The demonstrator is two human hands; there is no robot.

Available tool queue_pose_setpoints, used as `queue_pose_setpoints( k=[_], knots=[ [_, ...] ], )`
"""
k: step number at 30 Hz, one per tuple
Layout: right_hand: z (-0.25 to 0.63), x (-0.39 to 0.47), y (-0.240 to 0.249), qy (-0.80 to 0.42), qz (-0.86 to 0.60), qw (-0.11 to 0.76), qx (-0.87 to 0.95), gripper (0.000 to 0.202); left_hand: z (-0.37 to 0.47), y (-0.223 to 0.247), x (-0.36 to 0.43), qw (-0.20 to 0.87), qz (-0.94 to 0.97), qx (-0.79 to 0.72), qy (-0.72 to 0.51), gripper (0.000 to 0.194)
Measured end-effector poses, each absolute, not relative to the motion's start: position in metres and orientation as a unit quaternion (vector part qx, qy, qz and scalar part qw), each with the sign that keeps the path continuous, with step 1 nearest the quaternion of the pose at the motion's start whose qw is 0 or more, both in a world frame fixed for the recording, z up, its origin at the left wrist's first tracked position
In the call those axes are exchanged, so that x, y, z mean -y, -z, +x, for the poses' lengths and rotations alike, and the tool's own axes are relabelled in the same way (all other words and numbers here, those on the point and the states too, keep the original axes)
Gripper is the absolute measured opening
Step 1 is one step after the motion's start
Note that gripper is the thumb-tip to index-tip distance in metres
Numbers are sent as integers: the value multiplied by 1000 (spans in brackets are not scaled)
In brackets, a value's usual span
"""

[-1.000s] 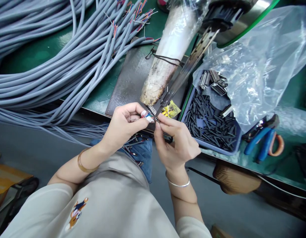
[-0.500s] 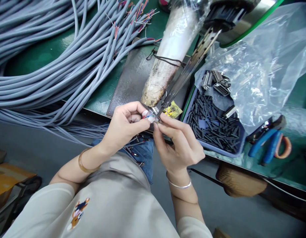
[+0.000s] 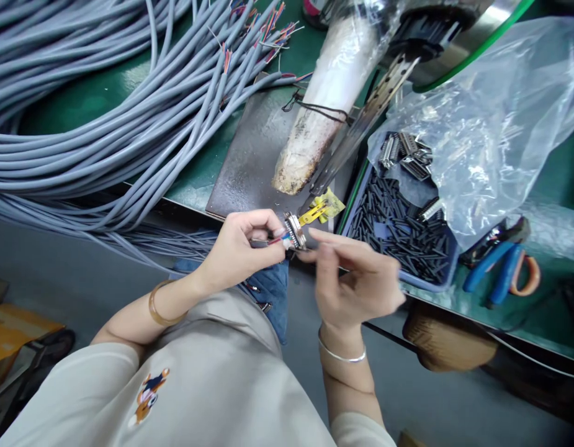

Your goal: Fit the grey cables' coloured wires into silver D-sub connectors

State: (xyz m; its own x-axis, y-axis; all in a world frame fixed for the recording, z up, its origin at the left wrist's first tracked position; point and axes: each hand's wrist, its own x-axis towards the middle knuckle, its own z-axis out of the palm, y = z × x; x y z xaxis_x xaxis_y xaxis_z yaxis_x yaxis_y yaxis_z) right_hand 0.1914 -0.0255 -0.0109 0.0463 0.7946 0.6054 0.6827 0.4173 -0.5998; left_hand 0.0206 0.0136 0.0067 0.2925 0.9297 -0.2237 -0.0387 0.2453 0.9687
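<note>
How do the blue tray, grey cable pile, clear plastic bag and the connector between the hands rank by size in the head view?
1. Grey cable pile
2. Clear plastic bag
3. Blue tray
4. Connector, smallest by far

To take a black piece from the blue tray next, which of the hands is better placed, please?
Probably the right hand: it is nearer the blue tray, while the left hand holds wires at the connector.

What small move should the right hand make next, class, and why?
Perhaps bring the right hand in to steady the metal connector: the left hand holds it at the coloured wires, while the right, blurred, shows no clear grip.
</note>
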Motion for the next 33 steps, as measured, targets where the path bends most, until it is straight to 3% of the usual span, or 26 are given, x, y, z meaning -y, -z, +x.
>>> queue_pose_setpoints(
  k=[9, 13, 18, 20, 25, 28, 29, 33],
  knots=[
    [203, 22, -21, -211, -516, 383, 736, 12, 13, 2, -1, 538, 673, -364, -354, 7],
    [198, 25, -17, -150, -500, 432, 736, 14, 9, 3, -3, 656, 530, -371, -389, 15],
    [188, 35, 15, 104, -473, 485, 728, 20, 3, 7, -10, 782, 356, -318, -402, 24],
    [184, 38, 30, 153, -456, 498, 722, 21, 3, 8, -12, 806, 316, -301, -399, 27],
    [188, 42, 38, 3, -503, 502, 704, 7, 5, 5, -9, 793, 334, -319, -397, 23],
    [203, 44, 16, 14, -526, 555, 644, 11, 7, 1, -7, 776, 362, -361, -371, 20],
    [207, 43, 7, 26, -526, 538, 658, 13, 8, 1, -6, 774, 368, -366, -362, 20],
    [211, 39, -19, 61, -471, 294, 829, 24, 8, 4, -6, 782, 390, -348, -339, 19]
  ],
)
